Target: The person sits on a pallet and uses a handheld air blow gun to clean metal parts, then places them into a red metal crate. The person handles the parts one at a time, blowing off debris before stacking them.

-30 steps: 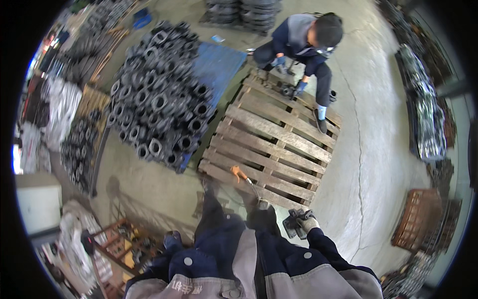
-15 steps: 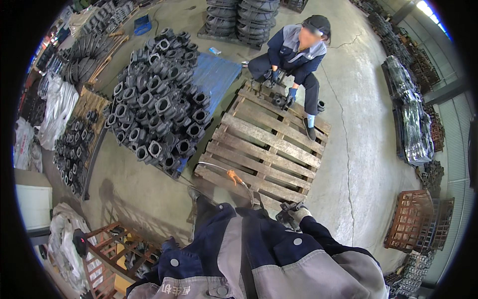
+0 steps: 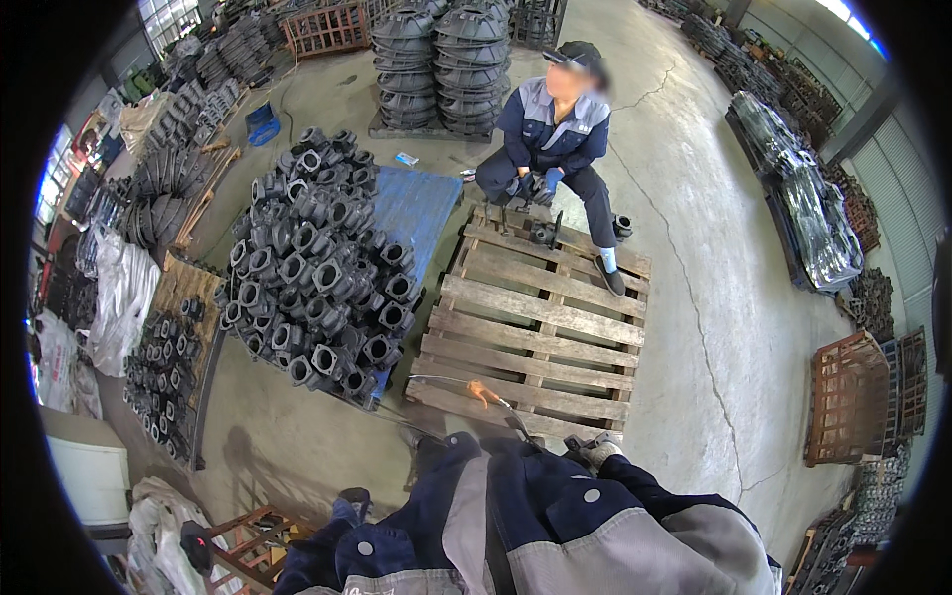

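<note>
My right hand (image 3: 592, 451), in a grey work glove with dark patches, sits at the near edge of a wooden pallet (image 3: 540, 317). Its fingers look curled; whether it holds anything is unclear. My left hand (image 3: 351, 499) seems to be a dark glove low on the left, mostly hidden by my navy and grey jacket. An orange-handled tool (image 3: 483, 394) with a thin hose lies on the pallet's near boards, just left of my right hand. At the pallet's far end a co-worker (image 3: 553, 139) in blue crouches with gloved hands on a dark metal part (image 3: 541, 234).
A heap of black cast pipe fittings (image 3: 312, 268) lies on a blue sheet left of the pallet. More fittings (image 3: 164, 372) sit further left. Stacked round castings (image 3: 436, 59) stand behind the co-worker. Rust-red crates (image 3: 853, 397) stand at right, another red rack (image 3: 248, 540) at lower left.
The view has tilted up, so the pallet and co-worker sit lower in the picture. The co-worker has straightened from bending over the part. My right hand stays at the pallet's near edge.
</note>
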The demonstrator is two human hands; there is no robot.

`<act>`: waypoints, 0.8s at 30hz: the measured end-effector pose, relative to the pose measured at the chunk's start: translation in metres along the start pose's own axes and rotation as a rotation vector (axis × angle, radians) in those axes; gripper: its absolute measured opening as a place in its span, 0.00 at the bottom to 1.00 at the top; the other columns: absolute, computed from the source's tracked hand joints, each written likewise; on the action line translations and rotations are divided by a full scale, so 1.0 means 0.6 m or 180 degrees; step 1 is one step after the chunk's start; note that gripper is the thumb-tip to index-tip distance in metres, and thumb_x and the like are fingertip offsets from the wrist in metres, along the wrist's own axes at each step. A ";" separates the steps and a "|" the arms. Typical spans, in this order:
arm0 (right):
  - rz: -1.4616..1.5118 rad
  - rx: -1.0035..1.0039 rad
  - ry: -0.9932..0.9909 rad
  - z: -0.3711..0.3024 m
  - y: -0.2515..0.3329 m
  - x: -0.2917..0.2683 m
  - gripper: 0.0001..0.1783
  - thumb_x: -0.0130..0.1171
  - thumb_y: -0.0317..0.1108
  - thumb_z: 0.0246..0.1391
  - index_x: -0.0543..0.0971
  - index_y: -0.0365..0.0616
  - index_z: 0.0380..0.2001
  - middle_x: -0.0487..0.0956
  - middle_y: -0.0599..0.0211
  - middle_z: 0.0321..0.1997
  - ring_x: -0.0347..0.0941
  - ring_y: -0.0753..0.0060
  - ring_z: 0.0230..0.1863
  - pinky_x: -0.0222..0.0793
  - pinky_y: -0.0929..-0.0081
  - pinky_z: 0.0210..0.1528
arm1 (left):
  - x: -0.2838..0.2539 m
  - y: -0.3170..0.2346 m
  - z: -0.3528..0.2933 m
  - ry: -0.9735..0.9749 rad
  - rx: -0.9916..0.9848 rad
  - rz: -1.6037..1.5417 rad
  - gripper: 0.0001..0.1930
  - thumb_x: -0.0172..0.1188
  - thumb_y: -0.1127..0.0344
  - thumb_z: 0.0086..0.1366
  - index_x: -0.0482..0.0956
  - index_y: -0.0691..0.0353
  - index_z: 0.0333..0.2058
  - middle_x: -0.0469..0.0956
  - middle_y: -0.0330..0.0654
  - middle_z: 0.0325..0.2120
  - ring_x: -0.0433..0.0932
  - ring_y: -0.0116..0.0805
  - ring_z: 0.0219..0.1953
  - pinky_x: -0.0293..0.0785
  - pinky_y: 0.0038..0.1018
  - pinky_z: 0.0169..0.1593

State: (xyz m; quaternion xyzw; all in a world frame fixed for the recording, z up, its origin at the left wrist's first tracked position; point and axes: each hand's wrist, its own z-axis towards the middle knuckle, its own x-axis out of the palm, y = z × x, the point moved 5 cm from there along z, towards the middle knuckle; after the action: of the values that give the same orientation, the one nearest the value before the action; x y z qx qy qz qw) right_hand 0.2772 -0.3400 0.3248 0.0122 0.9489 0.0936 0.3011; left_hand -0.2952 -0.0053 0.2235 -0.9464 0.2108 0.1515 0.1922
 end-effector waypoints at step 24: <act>0.0091 -0.0371 -0.0219 0.117 -0.007 0.031 0.19 0.65 0.46 0.45 0.81 0.40 0.32 0.82 0.57 0.38 0.79 0.63 0.37 0.73 0.66 0.36 | 0.009 0.061 -0.005 -0.0274 -0.0322 -0.0665 0.21 0.50 0.50 0.66 0.74 0.66 0.36 0.80 0.51 0.25 0.75 0.40 0.16 0.69 0.35 0.19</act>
State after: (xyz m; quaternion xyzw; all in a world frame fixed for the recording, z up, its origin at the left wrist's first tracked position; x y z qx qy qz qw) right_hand 0.3026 -0.3307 0.2574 0.0114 0.9307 0.1525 0.3323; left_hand -0.3067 -0.0392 0.2128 -0.9643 0.0946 0.1815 0.1678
